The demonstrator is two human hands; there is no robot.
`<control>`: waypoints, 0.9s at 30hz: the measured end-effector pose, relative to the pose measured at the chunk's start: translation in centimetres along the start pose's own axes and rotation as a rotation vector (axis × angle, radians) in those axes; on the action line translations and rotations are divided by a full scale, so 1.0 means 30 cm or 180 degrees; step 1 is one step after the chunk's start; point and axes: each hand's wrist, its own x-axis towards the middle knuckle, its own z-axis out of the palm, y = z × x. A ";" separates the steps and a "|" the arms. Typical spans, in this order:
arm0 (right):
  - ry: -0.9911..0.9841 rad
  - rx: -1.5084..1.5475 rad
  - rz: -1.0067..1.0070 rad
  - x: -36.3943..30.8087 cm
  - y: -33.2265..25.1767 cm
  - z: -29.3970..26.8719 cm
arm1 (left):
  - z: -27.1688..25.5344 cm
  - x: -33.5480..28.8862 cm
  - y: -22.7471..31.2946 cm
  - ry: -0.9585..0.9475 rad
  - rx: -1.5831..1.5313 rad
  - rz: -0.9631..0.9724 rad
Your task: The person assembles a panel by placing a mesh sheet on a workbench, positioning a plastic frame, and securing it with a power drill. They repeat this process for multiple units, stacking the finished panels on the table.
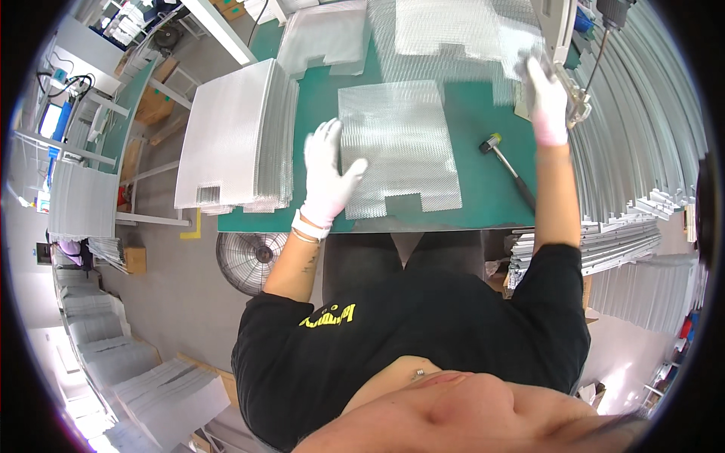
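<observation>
Mesh sheet [396, 151] beside left grip [329, 172], contact unclear.

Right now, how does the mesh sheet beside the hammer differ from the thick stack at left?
The sheet lies thin and low; the stack rises in many layers. The sheet looks greyer, the stack's top whiter. Both have a rectangular notch in the near edge.

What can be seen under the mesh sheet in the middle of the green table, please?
Green tabletop shows in the near-edge notch of the mesh sheet; whatever lies beneath the rest is covered.
</observation>
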 end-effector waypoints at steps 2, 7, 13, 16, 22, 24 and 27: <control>-0.0088 -0.0228 0.0494 -0.208 -0.005 0.041 | -0.012 -0.033 0.088 0.0120 -0.2095 -0.1030; -0.0672 -0.1611 0.0387 -0.601 -0.014 0.154 | -0.025 -0.108 0.196 0.0034 -0.1200 -0.2014; -0.1015 -0.2800 0.0195 -0.689 0.015 0.157 | 0.023 -0.164 0.087 -0.0027 0.0052 -0.1517; -0.0986 -0.2888 0.0214 -0.688 0.046 0.161 | 0.057 -0.131 0.032 -0.0162 0.0196 -0.1078; -0.0958 -0.3026 0.0235 -0.672 0.123 0.162 | 0.096 -0.076 -0.011 -0.0646 0.0480 -0.1128; -0.1046 -0.3274 0.0193 -0.679 0.159 0.159 | 0.130 -0.090 -0.054 -0.0801 0.0655 -0.1138; -0.1119 -0.3481 0.0114 -0.696 0.186 0.151 | 0.153 -0.115 -0.083 -0.0761 0.0749 -0.0991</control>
